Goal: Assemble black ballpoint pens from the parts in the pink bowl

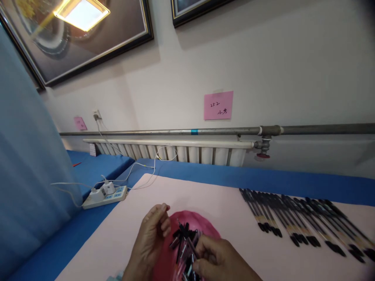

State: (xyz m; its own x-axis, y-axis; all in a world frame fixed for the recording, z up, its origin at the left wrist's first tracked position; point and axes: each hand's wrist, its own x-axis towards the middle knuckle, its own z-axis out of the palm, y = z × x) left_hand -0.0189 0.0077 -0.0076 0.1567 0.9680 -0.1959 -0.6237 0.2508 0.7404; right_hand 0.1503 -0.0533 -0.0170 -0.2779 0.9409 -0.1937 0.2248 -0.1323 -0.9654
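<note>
A pink bowl [206, 222] stands on the pink sheet and holds a heap of pen parts [183, 253], some dark and some clear or pinkish. Over the bowl's right side my right hand [218, 255] is closed, its thumb and forefinger gripping a thin dark pen [190, 242] whose pointed end slants up to the left. My left hand [154, 230] hovers at the bowl's left rim with curled fingers and the thumb against the forefinger. Whether anything is inside it is hidden from view.
Rows of dark-capped pens [281, 212] lie on the pink sheet [117, 234] at right. A power strip [107, 198] with plugs and white cables sits at left on the blue surface [67, 230]. A radiator [193, 154] and pipe run along the wall behind; a blue curtain [29, 156] hangs left.
</note>
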